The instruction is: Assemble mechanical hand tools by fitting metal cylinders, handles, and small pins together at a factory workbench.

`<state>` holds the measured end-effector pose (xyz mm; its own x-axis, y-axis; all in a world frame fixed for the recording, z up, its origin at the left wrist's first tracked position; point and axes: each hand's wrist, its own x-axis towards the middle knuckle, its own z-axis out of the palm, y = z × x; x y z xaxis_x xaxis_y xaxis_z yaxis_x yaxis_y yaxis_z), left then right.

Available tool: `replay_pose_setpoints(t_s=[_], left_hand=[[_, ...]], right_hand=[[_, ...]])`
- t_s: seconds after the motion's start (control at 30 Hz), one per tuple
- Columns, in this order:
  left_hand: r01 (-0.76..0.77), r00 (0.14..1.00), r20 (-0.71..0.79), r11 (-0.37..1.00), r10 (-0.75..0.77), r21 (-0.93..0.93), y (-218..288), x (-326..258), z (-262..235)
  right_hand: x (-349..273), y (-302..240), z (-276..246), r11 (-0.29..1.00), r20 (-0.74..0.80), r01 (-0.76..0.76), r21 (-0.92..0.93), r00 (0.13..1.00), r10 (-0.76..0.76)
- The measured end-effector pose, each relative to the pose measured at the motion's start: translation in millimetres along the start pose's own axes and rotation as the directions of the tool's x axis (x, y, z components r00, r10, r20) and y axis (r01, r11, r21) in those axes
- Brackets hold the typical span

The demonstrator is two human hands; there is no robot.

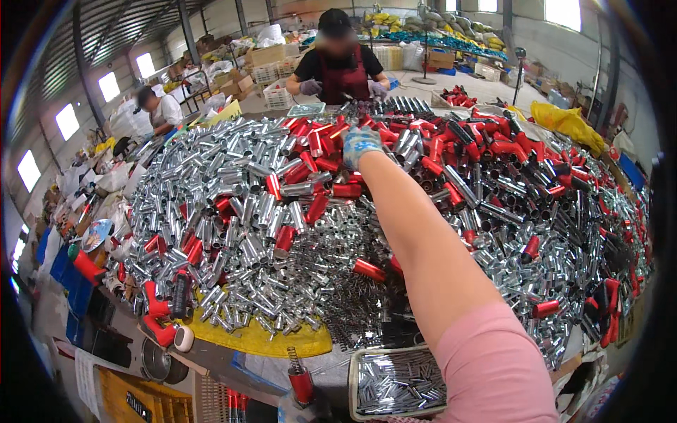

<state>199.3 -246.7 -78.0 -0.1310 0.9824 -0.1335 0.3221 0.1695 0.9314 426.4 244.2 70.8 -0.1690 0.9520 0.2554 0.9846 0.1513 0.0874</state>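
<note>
My right hand [362, 145], in a blue-and-white patterned glove, reaches across the heap to its far side, among red tubes and silver parts. Its fingers look curled in at the tips, and whatever lies between them is too small to make out. Low in the picture, my left hand [305, 410], gloved and partly cut off by the lower edge, holds a red cylinder [301, 385] upright. A coil spring [295, 358] sticks up out of that cylinder's top. Around my right hand lie red curved handles [509, 148] and shiny silver tubes [300, 189].
A rectangular tray [355, 384] of thin metal pins stands at the near edge, beside a yellow sheet [261, 341] under the heap. Dark springs [352, 310] lie mid-heap. Across the table a co-worker [340, 67] in gloves handles parts; another person [161, 111] sits at far left.
</note>
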Motion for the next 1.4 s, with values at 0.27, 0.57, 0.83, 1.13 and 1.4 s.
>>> replay_pose_setpoints(t_s=[0.27, 0.57, 0.83, 1.13, 1.4], left_hand=[[0.26, 0.966, 0.133, 0.835, -0.223, -0.485, 8, -2, 4], [0.196, 0.975, 0.188, 0.864, -0.12, -0.463, 29, 3, 3], [0.345, 0.93, 0.272, 0.847, -0.248, -0.405, 52, 0, -3], [0.234, 0.964, 0.224, 0.856, -0.143, -0.461, 23, 9, 4], [0.18, 0.975, 0.202, 0.868, -0.095, -0.462, 37, 2, 10]], right_hand=[[-32, 17, -24, 0.994, 0.066, -0.085, 0.07, 0.995, 0.081], [-109, 99, -49, 0.96, 0.221, -0.269, 0.078, 0.944, 0.247], [-229, 92, -63, 0.799, -0.299, -0.117, 0.589, 0.888, 0.35], [-353, 31, -69, 0.686, -0.479, 0.194, 0.701, 0.841, 0.251], [-423, 25, -79, 0.789, -0.763, 0.413, 0.455, 0.638, 0.107]])
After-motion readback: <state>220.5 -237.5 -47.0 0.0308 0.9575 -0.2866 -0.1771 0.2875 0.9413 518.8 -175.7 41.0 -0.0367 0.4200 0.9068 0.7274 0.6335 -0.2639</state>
